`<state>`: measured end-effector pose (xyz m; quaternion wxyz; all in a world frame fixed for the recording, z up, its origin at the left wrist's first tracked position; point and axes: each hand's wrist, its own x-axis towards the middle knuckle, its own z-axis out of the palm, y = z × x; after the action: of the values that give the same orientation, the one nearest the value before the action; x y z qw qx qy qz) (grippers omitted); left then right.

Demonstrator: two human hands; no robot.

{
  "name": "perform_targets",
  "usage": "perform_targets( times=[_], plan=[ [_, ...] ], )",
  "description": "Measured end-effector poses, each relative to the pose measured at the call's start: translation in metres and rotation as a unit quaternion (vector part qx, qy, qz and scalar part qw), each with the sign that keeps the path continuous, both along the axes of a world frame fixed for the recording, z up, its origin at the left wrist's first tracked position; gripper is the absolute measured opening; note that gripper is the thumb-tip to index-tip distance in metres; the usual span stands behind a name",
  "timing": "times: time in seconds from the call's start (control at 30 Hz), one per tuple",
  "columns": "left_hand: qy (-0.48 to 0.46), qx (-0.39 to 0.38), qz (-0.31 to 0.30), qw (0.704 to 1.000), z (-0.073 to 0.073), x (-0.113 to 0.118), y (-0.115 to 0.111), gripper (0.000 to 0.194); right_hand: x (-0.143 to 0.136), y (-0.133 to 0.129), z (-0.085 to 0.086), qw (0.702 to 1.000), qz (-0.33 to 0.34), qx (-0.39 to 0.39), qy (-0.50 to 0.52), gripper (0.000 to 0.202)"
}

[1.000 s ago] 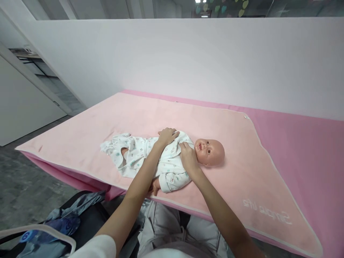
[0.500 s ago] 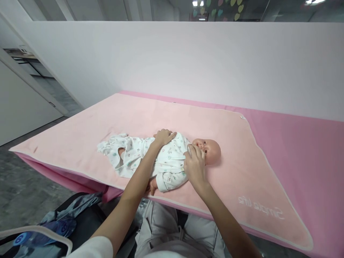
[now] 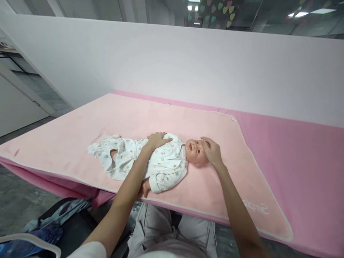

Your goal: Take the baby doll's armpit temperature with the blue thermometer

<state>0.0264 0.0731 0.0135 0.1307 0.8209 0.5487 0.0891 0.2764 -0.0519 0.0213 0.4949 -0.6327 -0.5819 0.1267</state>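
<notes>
Left hand [image 3: 156, 141] spread atop white-clad, plastic-looking baby doll [image 3: 161, 163]; right hand [image 3: 214, 151] curved over likely slick head [image 3: 192, 153]; torso [image 3: 172, 152] probably grips better.

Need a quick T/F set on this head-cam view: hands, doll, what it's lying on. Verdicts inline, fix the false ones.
1. The left hand rests on the torso of the doll. True.
2. The right hand is at the doll's feet. False: it is at the doll's head.
3. The doll lies face down. False: it lies on its back, face showing.
4. The doll lies on a pale pink mat. True.
5. The doll's outfit is plain blue. False: it is white with small prints.
</notes>
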Motion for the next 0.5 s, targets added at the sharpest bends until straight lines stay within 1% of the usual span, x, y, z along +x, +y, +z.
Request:
perform_targets(
  times=[0.07, 0.1, 0.2, 0.27, 0.33, 0.37, 0.43, 0.47, 0.5],
  plan=[
    [-0.002, 0.005, -0.003, 1.000, 0.001, 0.000, -0.001, 0.065, 0.006, 0.005, -0.004, 0.991, 0.044, -0.039, 0.116, 0.036],
    [-0.003, 0.007, -0.006, 1.000, 0.001, 0.000, -0.001, 0.064, 0.008, 0.007, -0.007, 0.985, 0.053, -0.042, 0.157, 0.036],
    [-0.007, 0.010, -0.006, 1.000, 0.000, 0.000, -0.001, 0.062, 0.008, 0.006, -0.015, 0.973, 0.049, -0.035, 0.223, 0.036],
    [-0.008, 0.013, -0.005, 1.000, -0.002, 0.000, 0.000, 0.062, 0.008, 0.004, -0.018, 0.956, 0.051, -0.043, 0.287, 0.038],
    [-0.008, 0.018, -0.006, 1.000, -0.003, -0.001, 0.001, 0.063, 0.008, 0.002, -0.019, 0.921, 0.072, -0.084, 0.374, 0.042],
    [-0.008, 0.020, -0.010, 1.000, -0.003, -0.001, 0.001, 0.063, 0.008, 0.000, -0.019, 0.895, 0.091, -0.120, 0.419, 0.045],
    [-0.008, 0.020, -0.013, 1.000, -0.004, -0.001, 0.002, 0.063, 0.006, -0.004, -0.020, 0.835, 0.137, -0.197, 0.495, 0.056],
    [-0.008, 0.019, -0.015, 1.000, -0.004, -0.002, 0.002, 0.062, 0.006, -0.005, -0.020, 0.806, 0.157, -0.225, 0.524, 0.061],
    [-0.009, 0.018, -0.016, 1.000, -0.004, -0.002, 0.002, 0.061, 0.006, -0.005, -0.022, 0.785, 0.170, -0.241, 0.545, 0.064]
  ],
)
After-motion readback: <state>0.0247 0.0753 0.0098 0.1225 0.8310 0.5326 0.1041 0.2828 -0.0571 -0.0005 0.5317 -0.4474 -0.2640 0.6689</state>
